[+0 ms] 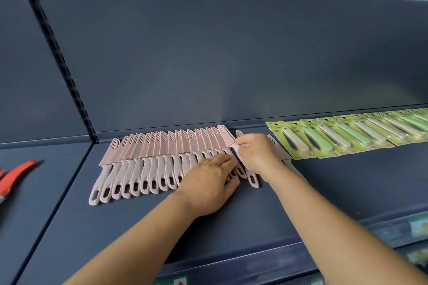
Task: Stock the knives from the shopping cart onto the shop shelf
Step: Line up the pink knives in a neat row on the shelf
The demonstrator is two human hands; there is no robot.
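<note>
A row of several pink sheathed knives (148,162) lies overlapping on the dark grey shelf (139,220), handles toward me. My left hand (208,183) rests flat with straight fingers on the handles at the row's right end. My right hand (257,152) pinches one pink knife (228,137) where sheath meets handle, at the right end of the row. More pink knives lie partly hidden under and to the right of my right hand.
Green carded knives (347,134) lie in an overlapping row along the back right of the shelf. Red-handled tools (16,176) lie on the neighbouring shelf at left. Price-label strips (393,231) run along the front edge. A slotted upright (62,62) divides the back panels.
</note>
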